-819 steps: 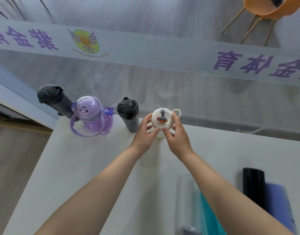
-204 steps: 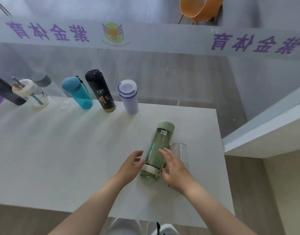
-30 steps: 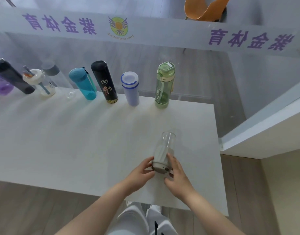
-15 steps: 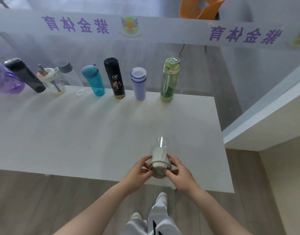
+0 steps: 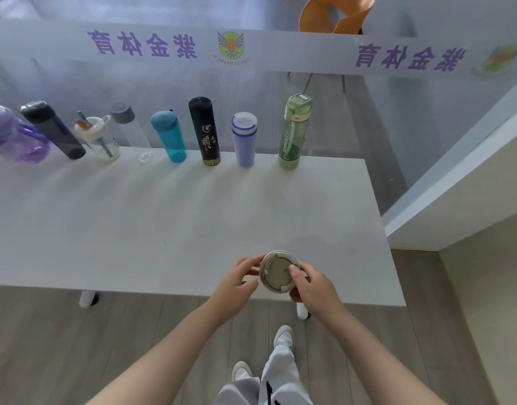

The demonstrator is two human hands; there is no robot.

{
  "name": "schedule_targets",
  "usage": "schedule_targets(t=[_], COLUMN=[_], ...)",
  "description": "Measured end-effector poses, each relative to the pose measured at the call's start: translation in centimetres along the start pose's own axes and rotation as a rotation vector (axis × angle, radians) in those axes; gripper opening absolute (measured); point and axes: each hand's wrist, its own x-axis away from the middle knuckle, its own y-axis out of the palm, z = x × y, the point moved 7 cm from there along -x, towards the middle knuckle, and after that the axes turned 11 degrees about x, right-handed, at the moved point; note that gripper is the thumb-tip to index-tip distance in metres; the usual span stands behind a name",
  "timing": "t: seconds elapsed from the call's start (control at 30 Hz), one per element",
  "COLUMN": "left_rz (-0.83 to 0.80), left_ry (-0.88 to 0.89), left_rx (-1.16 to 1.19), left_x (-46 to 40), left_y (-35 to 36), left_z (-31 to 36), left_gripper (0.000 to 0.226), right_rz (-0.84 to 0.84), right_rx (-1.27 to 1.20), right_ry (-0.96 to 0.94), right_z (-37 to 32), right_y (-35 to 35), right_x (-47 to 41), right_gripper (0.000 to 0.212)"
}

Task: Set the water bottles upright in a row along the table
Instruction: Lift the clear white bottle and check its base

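Both of your hands hold the last bottle [image 5: 279,271] near the table's [image 5: 163,217] front edge, at about 5 o'clock on the tabletop. You see it end on, so only its round beige cap faces you. I cannot tell if its other end touches the table.

Your left hand [image 5: 236,280] is at the cap's 9 o'clock side. Its fingers are curled round the rim. Your right hand [image 5: 312,285] is at the 3 o'clock side. Its thumb presses on the flat face of the cap and its other fingers wrap round behind.

The other bottles stand in a row along the far edge, from 10 o'clock to 1 o'clock. From the left you have a purple bottle [image 5: 14,135], a dark grey flask [image 5: 52,130], a short clear cup with a white lid and straw [image 5: 98,138], a clear bottle with a grey cap [image 5: 128,127], a teal bottle [image 5: 169,137], a black flask [image 5: 205,131], a pale blue tumbler [image 5: 245,140] and a green bottle [image 5: 293,131].

The green bottle is well apart from the one in your hands.

Behind the table is a glass wall with a white band with purple writing [image 5: 251,51]. An orange chair [image 5: 336,14] sits at 12 o'clock.
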Motion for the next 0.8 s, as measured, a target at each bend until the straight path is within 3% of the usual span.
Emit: schedule_targets(t=[0.2, 0.37, 0.53, 0.7, 0.8], left_rz=[-0.098, -0.075, -0.084, -0.058, -0.042], left_ry=[-0.071, -0.094, -0.115, -0.115, -0.099], left_rx=[-0.083, -0.015, -0.024, -0.043, -0.072], left_x=[-0.6, -1.7, -1.5, -2.0, -3.1], left_y=[1.2, 1.2, 0.7, 0.8, 1.2], left_z=[-0.7, -1.2, -2.3, -3.0, -2.7], left_gripper=[0.082, 0.071, 0.073, 0.069, 0.058], right_rz=[0.052, -0.012, -0.039, 0.069, 0.125], right_rx=[0.071, 0.095, 0.014, 0.017, 0.147], right_ry=[0.011, -0.018, -0.018, -0.124, -0.251], right_z=[-0.8, -1.1, 0.4, -0.1, -1.9], right_y=[-0.1, 0.4, 0.0, -0.1, 0.1], right_x=[-1.1, -1.1, -0.1, 0.8, 0.5], right_gripper=[0.032, 0.038, 0.045, 0.075, 0.086])
